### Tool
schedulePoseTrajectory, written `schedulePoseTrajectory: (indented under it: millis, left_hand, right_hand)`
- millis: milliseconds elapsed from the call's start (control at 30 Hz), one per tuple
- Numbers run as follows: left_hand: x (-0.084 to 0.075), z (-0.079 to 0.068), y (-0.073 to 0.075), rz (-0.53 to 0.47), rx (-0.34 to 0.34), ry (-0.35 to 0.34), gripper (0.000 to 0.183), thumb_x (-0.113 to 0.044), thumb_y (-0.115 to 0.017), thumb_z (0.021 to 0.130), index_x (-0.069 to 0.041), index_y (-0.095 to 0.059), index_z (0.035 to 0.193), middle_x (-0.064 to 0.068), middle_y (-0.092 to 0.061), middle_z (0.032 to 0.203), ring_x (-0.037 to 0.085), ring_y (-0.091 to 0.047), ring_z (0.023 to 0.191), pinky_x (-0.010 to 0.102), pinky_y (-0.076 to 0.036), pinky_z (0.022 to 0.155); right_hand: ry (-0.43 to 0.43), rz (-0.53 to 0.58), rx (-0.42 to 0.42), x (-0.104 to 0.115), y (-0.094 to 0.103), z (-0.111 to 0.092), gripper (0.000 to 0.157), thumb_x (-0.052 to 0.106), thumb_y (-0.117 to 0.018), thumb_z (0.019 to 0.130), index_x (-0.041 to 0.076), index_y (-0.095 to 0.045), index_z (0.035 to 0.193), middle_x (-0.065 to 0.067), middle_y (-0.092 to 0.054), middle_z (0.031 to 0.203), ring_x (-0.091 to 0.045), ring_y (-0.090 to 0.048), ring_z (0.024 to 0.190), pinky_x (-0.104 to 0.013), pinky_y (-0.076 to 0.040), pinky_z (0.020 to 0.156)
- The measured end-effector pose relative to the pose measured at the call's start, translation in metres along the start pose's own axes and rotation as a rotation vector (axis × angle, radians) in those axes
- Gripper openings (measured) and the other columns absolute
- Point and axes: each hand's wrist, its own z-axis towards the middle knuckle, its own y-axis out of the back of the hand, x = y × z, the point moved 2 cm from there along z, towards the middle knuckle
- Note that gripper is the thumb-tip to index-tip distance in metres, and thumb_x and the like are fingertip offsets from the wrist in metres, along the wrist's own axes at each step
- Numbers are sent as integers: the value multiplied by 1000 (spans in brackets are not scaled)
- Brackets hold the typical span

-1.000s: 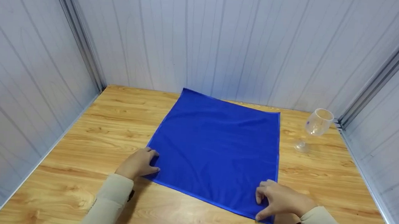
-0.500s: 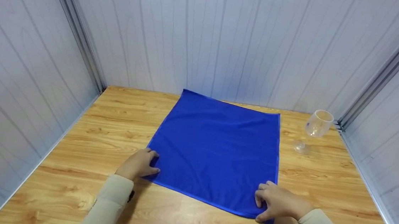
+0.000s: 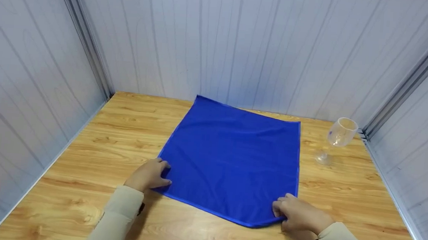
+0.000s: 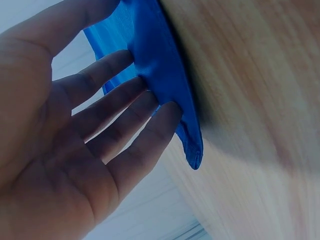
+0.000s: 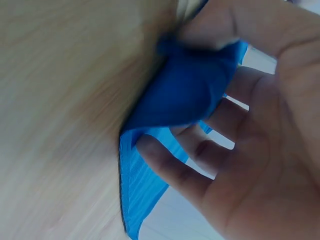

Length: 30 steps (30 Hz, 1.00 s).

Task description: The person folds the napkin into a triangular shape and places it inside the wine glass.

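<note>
A square blue cloth (image 3: 230, 159) lies spread on the wooden table, a few soft creases across it. On its near left corner rests my left hand (image 3: 150, 174), thumb and fingers spread apart. The left wrist view shows those fingers nearly straight, their tips touching the cloth (image 4: 160, 60). At the near right corner, my right hand (image 3: 302, 214) holds the cloth's edge between thumb and fingers. In the right wrist view, that corner is turned up as a raised flap of cloth (image 5: 175, 95); the thumb is behind it and partly blurred.
A clear stemmed wine glass (image 3: 341, 133) stands upright at the back right of the wooden table (image 3: 113, 135), apart from the cloth. Pale panelled walls (image 3: 220, 40) enclose the table at the back and on both sides. The cloth's far edge lies close to the back wall.
The near right corner, flat before, is now lifted and turned up by my right hand, so the near edge bends upward there. My left hand stays in place.
</note>
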Motion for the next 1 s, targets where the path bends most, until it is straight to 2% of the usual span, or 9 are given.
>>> schedulePoseTrajectory:
  millis: [133,233,400,567,700,867,1000]
  left_hand:
    - [-1,0,-1,-4,11,3,51,-24,-79,88,4,-62,127,25,-56,130,43,-53,122,54,-42,103]
    - [-1,0,-1,-4,17,12,51,-24,-79,88,3,-62,127,25,-55,131,42,-52,123,53,-42,104]
    - [-1,0,0,-2,19,21,51,-24,-79,88,4,-61,128,25,-56,131,42,-53,123,53,-42,103]
    - [-2,0,2,8,5,9,52,-24,-80,87,4,-62,127,24,-57,129,42,-55,120,53,-44,102]
    - [-2,1,1,13,-2,-3,51,-24,-79,87,4,-62,126,24,-57,128,42,-55,120,52,-44,102]
    - [-1,1,-1,7,2,0,52,-24,-79,88,5,-62,127,24,-57,129,42,-54,121,52,-43,102]
    - [0,1,-2,2,5,12,52,-25,-79,88,4,-62,128,24,-56,130,42,-54,122,53,-43,103]
  right_hand:
    - [46,-38,-83,-2,-2,1,37,-11,-67,63,17,-51,81,10,-40,79,-12,-40,74,-28,-38,63]
    - [77,-49,-155,-6,-3,3,39,-16,-62,67,17,-50,84,10,-39,81,-10,-41,73,-28,-40,63]
    - [106,-44,-295,-13,2,8,36,-12,-61,72,17,-55,91,10,-47,86,-9,-48,74,-28,-46,63]
    - [99,-26,-424,-19,15,15,23,-3,-63,84,15,-59,98,5,-56,92,-8,-53,79,-32,-50,67]
    - [50,40,-428,-24,23,23,17,1,-58,93,15,-57,101,4,-58,93,-10,-55,82,-36,-51,72]
    - [-24,103,-366,-30,23,33,13,3,-53,97,14,-51,103,5,-52,90,-14,-53,82,-38,-47,74]
    - [-47,119,-356,-36,22,43,7,8,-51,103,11,-53,109,0,-62,97,-17,-61,88,-40,-51,78]
